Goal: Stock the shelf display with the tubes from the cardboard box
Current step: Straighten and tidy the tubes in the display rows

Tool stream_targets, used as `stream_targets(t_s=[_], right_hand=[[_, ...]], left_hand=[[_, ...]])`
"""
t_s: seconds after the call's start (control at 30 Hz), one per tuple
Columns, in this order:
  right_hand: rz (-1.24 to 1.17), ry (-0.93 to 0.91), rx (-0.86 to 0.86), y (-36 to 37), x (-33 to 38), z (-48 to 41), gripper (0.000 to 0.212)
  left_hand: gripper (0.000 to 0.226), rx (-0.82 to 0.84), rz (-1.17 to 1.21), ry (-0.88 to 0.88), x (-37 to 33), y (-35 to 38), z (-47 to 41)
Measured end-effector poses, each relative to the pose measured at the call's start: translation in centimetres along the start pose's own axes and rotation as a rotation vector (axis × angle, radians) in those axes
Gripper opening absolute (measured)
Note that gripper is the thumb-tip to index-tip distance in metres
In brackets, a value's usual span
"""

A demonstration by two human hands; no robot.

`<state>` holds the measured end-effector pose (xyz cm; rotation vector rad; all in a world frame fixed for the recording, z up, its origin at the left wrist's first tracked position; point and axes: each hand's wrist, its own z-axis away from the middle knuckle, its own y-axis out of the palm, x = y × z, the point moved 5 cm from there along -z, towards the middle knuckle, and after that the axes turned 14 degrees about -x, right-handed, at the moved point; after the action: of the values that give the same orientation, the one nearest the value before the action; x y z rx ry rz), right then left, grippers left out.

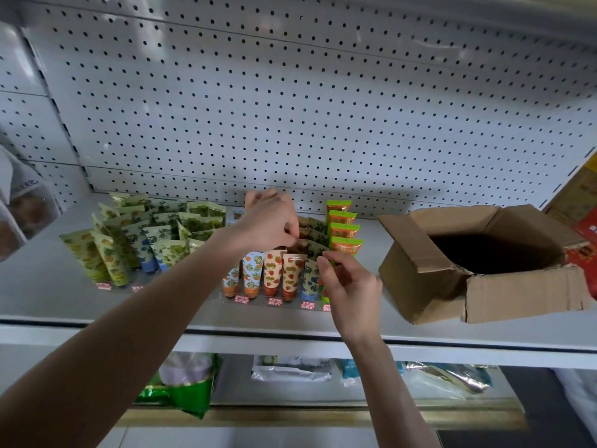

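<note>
Patterned tubes stand cap-down in a clear tiered display (pixel 277 302) on the white shelf (pixel 48 286). My left hand (pixel 268 221) reaches over the display's middle rows and pinches the top of a brown patterned tube (pixel 302 244). My right hand (pixel 349 286) is at the display's front right, its fingertips pinching the top edge of a blue patterned tube (pixel 311 276). Orange and strawberry tubes (pixel 271 273) fill the front row, and green tubes (pixel 344 232) stand at the right. The open cardboard box (pixel 426 279) sits to the right, its inside dark.
A second display of green and blue tubes (pixel 142 237) stands at the left. White pegboard (pixel 290 108) backs the shelf. Red and yellow packages (pixel 584 227) sit at the far right. Bags (pixel 181 383) lie on the shelf below.
</note>
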<state>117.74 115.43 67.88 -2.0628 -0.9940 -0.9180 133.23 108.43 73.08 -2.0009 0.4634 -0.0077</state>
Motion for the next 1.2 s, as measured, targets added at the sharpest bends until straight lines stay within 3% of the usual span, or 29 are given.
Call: stream_targets(t_s=[0.4,0.83,1.2], right_hand=[[0.004,0.000,-0.011,-0.1,-0.2,0.0,0.017],[-0.019,-0.006,0.011,-0.5,0.4,-0.3,0.018],[-0.182,-0.055,0.142,0.6,3.0,1.4,0.010]], left_hand=[[0.016,-0.022,0.093,-0.029,-0.1,-0.3,-0.1],[0.009,-0.193,0.247,-0.129,1.2,-1.2,-0.7],[0.012,-0.384,0.298,-0.358,4.3,-6.5,8.4]])
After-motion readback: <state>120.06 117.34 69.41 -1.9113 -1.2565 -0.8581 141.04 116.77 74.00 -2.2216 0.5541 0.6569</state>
